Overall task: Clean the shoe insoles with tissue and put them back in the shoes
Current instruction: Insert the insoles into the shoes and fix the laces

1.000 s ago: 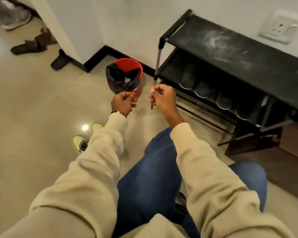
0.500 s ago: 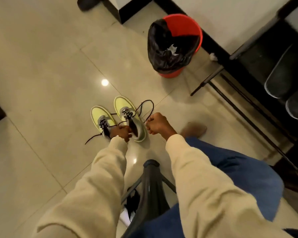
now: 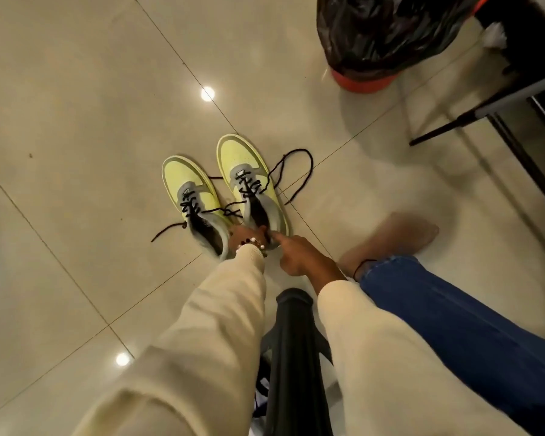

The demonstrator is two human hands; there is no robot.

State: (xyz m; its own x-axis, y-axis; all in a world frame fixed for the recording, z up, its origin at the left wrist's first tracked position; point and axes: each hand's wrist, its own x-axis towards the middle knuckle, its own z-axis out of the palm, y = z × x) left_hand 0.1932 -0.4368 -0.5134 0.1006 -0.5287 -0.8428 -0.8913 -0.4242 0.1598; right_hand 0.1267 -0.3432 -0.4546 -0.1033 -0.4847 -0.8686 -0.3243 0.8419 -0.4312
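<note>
Reaching down, I have my left hand (image 3: 247, 239) at the heel opening of the right-hand shoe (image 3: 252, 184), fingers hidden, so I cannot tell its grip. My right hand (image 3: 296, 258) points one finger at that heel, the others curled, steadying it. Both shoes sit side by side on the floor (image 3: 76, 121), laces loose. Half a second ago both hands were closed fists near the shoes; insoles aren't visible.

The person wears a cream knit top with long, loose sleeves: the left sleeve (image 3: 208, 325) ends in a ribbed cuff, the right sleeve (image 3: 390, 357) likewise. A beaded bracelet (image 3: 254, 242) of dark and white beads circles the left wrist. Blue jeans (image 3: 453, 316) cover the right leg, the hem frayed. The right foot (image 3: 394, 239) seems bare, though blurred.
</note>
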